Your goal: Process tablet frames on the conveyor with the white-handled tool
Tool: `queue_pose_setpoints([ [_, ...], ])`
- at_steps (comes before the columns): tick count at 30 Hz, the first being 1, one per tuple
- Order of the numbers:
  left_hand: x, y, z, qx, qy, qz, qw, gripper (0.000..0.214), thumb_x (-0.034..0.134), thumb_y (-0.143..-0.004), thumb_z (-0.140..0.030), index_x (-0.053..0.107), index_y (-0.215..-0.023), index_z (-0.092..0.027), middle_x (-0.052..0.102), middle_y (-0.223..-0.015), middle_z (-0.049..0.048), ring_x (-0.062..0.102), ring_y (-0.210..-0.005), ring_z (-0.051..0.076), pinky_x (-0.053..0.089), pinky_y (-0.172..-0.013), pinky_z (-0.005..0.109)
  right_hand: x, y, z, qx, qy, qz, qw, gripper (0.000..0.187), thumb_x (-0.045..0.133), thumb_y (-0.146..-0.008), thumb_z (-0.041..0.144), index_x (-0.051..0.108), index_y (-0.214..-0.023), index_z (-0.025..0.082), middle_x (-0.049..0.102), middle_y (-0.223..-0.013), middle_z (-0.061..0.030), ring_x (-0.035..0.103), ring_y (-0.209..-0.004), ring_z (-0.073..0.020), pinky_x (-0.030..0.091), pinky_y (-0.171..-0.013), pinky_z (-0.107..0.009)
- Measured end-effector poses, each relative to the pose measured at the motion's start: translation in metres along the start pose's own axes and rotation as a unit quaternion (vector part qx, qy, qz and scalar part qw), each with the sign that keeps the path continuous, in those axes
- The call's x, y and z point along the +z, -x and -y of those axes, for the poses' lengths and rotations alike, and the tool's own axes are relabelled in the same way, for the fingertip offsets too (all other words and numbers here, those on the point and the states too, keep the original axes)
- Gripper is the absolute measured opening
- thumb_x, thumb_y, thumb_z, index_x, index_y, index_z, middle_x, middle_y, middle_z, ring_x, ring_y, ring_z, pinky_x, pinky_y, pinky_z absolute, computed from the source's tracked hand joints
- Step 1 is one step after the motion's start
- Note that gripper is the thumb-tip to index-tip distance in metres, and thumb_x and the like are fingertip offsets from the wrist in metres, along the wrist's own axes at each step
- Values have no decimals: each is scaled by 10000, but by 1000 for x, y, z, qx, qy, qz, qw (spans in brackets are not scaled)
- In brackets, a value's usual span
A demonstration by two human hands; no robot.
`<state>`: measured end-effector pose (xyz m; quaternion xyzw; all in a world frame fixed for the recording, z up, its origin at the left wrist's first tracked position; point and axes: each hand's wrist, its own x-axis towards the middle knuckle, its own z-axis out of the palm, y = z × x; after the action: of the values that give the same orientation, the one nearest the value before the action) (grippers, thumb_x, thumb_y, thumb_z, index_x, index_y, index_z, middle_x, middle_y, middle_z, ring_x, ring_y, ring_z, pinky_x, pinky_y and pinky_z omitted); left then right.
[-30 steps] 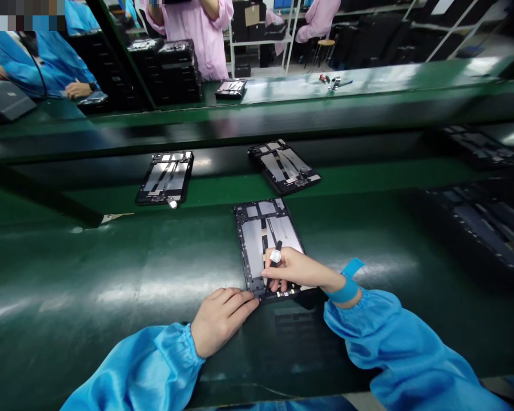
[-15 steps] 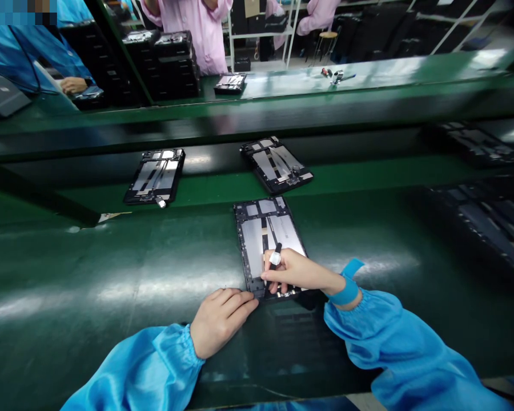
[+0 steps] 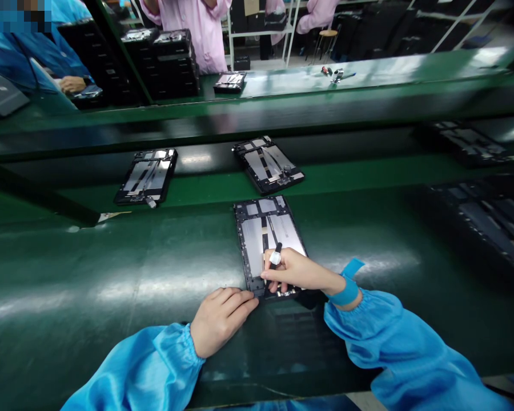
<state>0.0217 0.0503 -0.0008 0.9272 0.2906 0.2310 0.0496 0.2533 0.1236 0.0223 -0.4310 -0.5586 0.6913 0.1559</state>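
An opened tablet (image 3: 252, 246) lies on the green bench, its silvery inner plates, dark ribbon strips and black frame facing up. My right hand (image 3: 297, 270) is closed around a black pen-like tool (image 3: 276, 257) with a white band. Its tip points down at the lower part of the tablet, where my fingers partly hide the contact. My left hand (image 3: 223, 321) lies flat on the bench, fingers stretched, the fingertips at the tablet's lower left corner. A blue strap (image 3: 346, 290) circles my right wrist.
Beyond the bench edge, two opened tablets (image 3: 148, 177) (image 3: 268, 164) lie on a green belt. More dark tablets (image 3: 492, 220) sit at the right. A dark post (image 3: 38, 191) slants in from the left. Black stacks (image 3: 175, 65) and co-workers in pink (image 3: 203, 37) and blue are behind.
The two tablets on the belt have shifted slightly left, and the far right one has too. Both my hands, the tool and the tablet before me stay practically in place.
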Motion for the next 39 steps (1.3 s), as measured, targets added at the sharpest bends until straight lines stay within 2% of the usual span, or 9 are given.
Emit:
queue_pose_setpoints([
  [10, -1, 0, -1, 3, -12, 9, 1000, 234, 465, -985, -134, 597, -1178, -141, 675, -1088, 78, 603, -932, 182, 478, -773, 302, 1, 0, 0, -5, 3, -8, 1000, 297, 767, -747, 392, 560, -764, 179, 664, -560, 15, 724, -608, -186, 539, -436, -183],
  [17, -11, -6, -4, 40, -85, 52, 994, 359, 313, -998, -80, 561, -1253, -128, 661, -1077, 93, 602, -896, 204, 478, -713, 323, 2, -1, -1, -3, -2, -8, 1000, 286, 763, -747, 392, 561, -765, 190, 669, -566, 16, 716, -593, -189, 532, -438, -198],
  [21, -11, -6, -3, 39, -85, 57, 994, 370, 293, -1004, -86, 565, -1250, -135, 658, -1076, 88, 599, -904, 204, 487, -722, 324, -3, 8, -5, -30, -8, -52, 998, 245, 702, -800, 382, 542, -775, 198, 674, -598, 8, 697, -577, -179, 534, -451, -218],
  [26, -2, -2, -1, 23, -63, 52, 996, 322, 373, -997, -110, 571, -1246, -157, 645, -1094, 90, 596, -915, 207, 499, -731, 334, -5, 36, -14, -58, 53, -147, 986, 176, 647, -851, 340, 551, -791, 205, 649, -640, 8, 679, -616, -175, 526, -512, -239],
  [29, 1, -2, -1, 18, -48, 37, 998, 289, 424, -986, -126, 584, -1225, -161, 641, -1077, 92, 597, -910, 208, 505, -726, 335, -1, 46, -17, -72, 94, -182, 976, 153, 640, -864, 324, 565, -795, 209, 647, -664, 9, 668, -632, -172, 507, -548, -247],
  [33, 2, -1, 0, 12, -36, 27, 999, 278, 458, -972, -131, 590, -1214, -158, 635, -1073, 98, 597, -926, 207, 511, -735, 331, 3, 45, -19, -76, 109, -190, 973, 147, 659, -854, 320, 580, -794, 211, 651, -667, 13, 650, -610, -165, 487, -547, -248],
  [39, 2, 0, 1, -2, -38, 23, 999, 267, 490, -958, -146, 604, -1198, -179, 612, -1123, 116, 592, -957, 229, 518, -730, 346, 1, 40, -19, -65, 46, -176, 981, 161, 672, -839, 324, 570, -794, 208, 652, -669, 10, 675, -652, -183, 502, -553, -252],
])
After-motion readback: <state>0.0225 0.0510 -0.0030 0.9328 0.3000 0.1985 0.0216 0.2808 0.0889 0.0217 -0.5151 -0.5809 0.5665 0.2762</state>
